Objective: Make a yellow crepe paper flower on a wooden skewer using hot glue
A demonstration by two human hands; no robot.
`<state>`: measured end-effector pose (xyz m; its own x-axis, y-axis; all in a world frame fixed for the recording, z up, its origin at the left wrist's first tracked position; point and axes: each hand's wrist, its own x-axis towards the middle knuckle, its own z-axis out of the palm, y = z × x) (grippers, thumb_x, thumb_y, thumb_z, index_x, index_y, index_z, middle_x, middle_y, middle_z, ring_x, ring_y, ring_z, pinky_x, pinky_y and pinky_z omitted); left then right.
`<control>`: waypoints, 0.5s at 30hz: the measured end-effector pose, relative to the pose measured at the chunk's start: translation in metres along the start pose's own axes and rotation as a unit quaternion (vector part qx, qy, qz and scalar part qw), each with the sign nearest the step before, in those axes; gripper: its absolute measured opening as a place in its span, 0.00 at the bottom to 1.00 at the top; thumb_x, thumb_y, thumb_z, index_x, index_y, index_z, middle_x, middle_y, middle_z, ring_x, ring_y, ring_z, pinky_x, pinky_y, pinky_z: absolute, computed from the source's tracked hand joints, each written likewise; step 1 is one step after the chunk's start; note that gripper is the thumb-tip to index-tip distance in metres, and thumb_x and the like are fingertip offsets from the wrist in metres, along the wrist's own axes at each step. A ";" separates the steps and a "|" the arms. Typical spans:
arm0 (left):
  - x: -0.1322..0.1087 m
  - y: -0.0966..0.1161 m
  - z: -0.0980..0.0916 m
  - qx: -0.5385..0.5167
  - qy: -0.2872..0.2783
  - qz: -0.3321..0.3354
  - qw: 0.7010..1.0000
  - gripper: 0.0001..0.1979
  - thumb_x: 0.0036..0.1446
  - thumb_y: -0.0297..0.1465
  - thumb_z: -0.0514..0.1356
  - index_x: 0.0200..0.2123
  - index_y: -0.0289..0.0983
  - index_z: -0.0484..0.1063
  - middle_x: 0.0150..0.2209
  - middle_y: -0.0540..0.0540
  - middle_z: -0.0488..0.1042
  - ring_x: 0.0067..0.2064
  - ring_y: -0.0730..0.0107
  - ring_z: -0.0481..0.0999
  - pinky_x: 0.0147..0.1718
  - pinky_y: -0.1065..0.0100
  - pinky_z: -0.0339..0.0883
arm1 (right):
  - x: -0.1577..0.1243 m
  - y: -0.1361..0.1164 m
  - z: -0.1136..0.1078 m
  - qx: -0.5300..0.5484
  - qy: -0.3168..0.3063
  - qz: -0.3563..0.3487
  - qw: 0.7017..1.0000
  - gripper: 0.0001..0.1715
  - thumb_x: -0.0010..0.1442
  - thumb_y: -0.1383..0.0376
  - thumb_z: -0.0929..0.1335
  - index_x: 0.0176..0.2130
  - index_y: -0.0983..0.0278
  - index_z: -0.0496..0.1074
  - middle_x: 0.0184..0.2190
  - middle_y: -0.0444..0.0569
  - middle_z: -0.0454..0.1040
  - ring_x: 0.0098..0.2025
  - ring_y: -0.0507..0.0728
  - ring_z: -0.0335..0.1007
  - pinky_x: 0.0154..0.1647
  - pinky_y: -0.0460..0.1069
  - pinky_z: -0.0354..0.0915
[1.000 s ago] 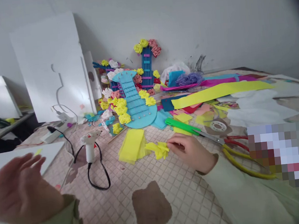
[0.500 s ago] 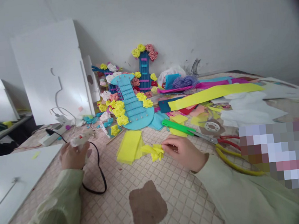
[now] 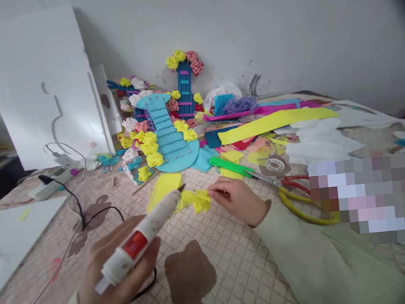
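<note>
My left hand [image 3: 118,265] is wrapped round a white hot glue gun [image 3: 149,229] with a red patch. Its dark nozzle points up and right, close to a gathered strip of yellow crepe paper [image 3: 198,201]. At the strip's right end, the thumb and fingertips of my right hand [image 3: 241,200] pinch the paper. Behind the nozzle lies a stack of flat yellow crepe paper [image 3: 165,186], partly covered by the glue gun. A light-blue guitar-shaped board [image 3: 175,142] with yellow paper flowers along its sides stands farther back.
A green utility knife [image 3: 230,166] and yellow-and-red-handled scissors [image 3: 293,205] lie to the right. A long yellow strip [image 3: 278,123] and white sheets [image 3: 319,143] cover the back right. White boards [image 3: 39,91] lean at left, near a power strip [image 3: 50,183] with cords.
My left hand has lifted the glue gun and brought it rightward and nearer, its nozzle now beside the gathered yellow paper. My right hand keeps its pinch. The view has shifted slightly.
</note>
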<state>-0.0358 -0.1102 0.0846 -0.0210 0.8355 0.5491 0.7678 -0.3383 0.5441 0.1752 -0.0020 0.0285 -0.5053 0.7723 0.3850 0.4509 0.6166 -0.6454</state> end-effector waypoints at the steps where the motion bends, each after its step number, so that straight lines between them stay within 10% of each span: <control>1: -0.002 0.002 0.004 -0.001 -0.028 0.032 0.999 0.02 0.43 0.31 0.59 0.24 0.40 0.70 0.25 0.50 0.72 0.24 0.71 0.71 0.23 0.72 0.65 | 0.000 0.000 0.000 0.000 0.001 -0.002 1.000 0.09 0.55 0.71 0.62 0.28 0.68 0.71 0.26 0.48 0.70 0.28 0.51 0.64 0.29 0.45 0.59; 5: -0.008 0.002 0.015 0.018 -0.138 0.089 0.986 0.08 0.47 0.26 0.56 0.33 0.40 0.67 0.33 0.46 0.71 0.32 0.67 0.71 0.29 0.70 0.65 | 0.000 -0.001 -0.001 0.007 0.005 -0.006 1.000 0.09 0.56 0.70 0.62 0.28 0.67 0.70 0.26 0.47 0.70 0.28 0.50 0.63 0.29 0.45 0.59; 15: -0.007 -0.008 0.027 0.037 -0.205 0.091 0.974 0.05 0.50 0.25 0.51 0.31 0.37 0.64 0.27 0.47 0.66 0.26 0.70 0.66 0.25 0.69 0.59 | -0.001 0.000 -0.001 0.028 0.011 -0.010 0.999 0.09 0.55 0.70 0.62 0.29 0.66 0.71 0.27 0.47 0.72 0.31 0.51 0.65 0.32 0.45 0.60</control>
<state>-0.0245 -0.1018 0.0592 0.3658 0.8727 0.3235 0.7796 -0.4771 0.4057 0.1764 -0.0025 0.0293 -0.4972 0.7634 0.4123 0.3982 0.6230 -0.6732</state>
